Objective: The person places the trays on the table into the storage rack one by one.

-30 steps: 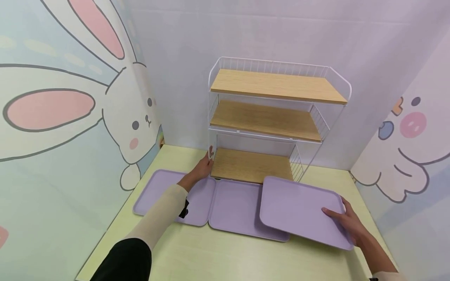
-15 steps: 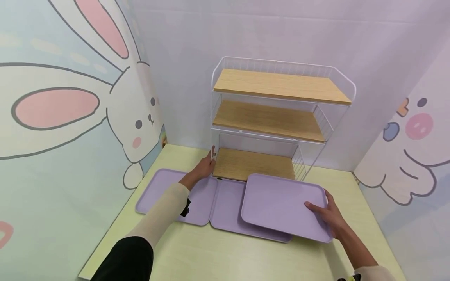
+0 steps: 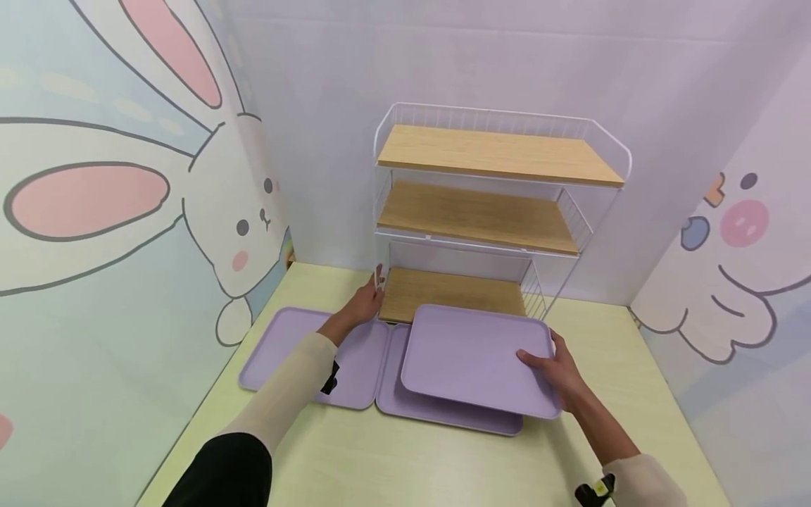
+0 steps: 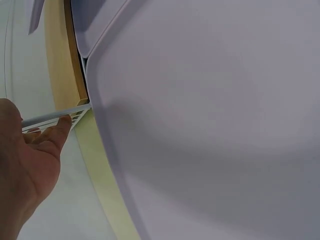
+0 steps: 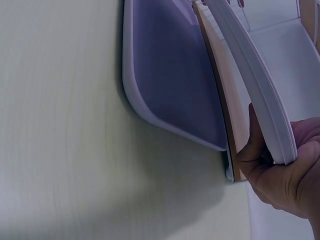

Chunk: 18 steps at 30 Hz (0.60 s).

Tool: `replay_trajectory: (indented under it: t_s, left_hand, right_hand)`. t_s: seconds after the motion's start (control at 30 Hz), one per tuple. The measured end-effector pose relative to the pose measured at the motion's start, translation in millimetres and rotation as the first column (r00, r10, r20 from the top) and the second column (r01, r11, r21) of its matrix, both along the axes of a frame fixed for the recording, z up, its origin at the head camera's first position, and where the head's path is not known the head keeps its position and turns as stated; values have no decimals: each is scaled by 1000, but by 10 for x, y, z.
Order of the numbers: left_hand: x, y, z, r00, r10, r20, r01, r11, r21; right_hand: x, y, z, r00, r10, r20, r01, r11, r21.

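My right hand (image 3: 557,370) grips a purple tray (image 3: 475,359) by its right end, thumb on top and fingers beneath. That tray hangs tilted above a second purple tray (image 3: 443,415) lying on the table, and its far edge overlaps the front of the bottom shelf. In the right wrist view the held tray (image 5: 260,90) shows edge-on, apart from the tray below. At the lower left of a white wire rack (image 3: 535,296), my left hand (image 3: 364,303) holds the side frame; the left wrist view shows its fingers curled over the wire. Under my left forearm lies a third purple tray (image 3: 285,345).
The rack has three wooden shelves: a top board (image 3: 494,153), a middle board (image 3: 475,215) and a bottom board (image 3: 453,292). It stands at the back of a pale table (image 3: 355,458). Walls with cartoon prints close in the left, back and right.
My right hand has carried the gripped tray leftward and slightly up, from the right side to above the middle tray. My left hand stays at the rack's side.
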<state>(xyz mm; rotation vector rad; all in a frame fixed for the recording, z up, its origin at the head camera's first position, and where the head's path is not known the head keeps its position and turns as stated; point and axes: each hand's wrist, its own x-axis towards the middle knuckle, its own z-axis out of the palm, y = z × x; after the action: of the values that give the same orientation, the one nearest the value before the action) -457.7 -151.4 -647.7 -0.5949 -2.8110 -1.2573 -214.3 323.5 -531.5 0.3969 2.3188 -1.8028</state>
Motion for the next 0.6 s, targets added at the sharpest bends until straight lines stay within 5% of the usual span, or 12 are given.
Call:
replay_trajectory:
  t_s: [0.6]
  left_hand:
    - [-11,-27,-69,1000,-14,-7,14,1000,1]
  right_hand:
    - [-527,-379,-20,996,-66,-62,67,998,17]
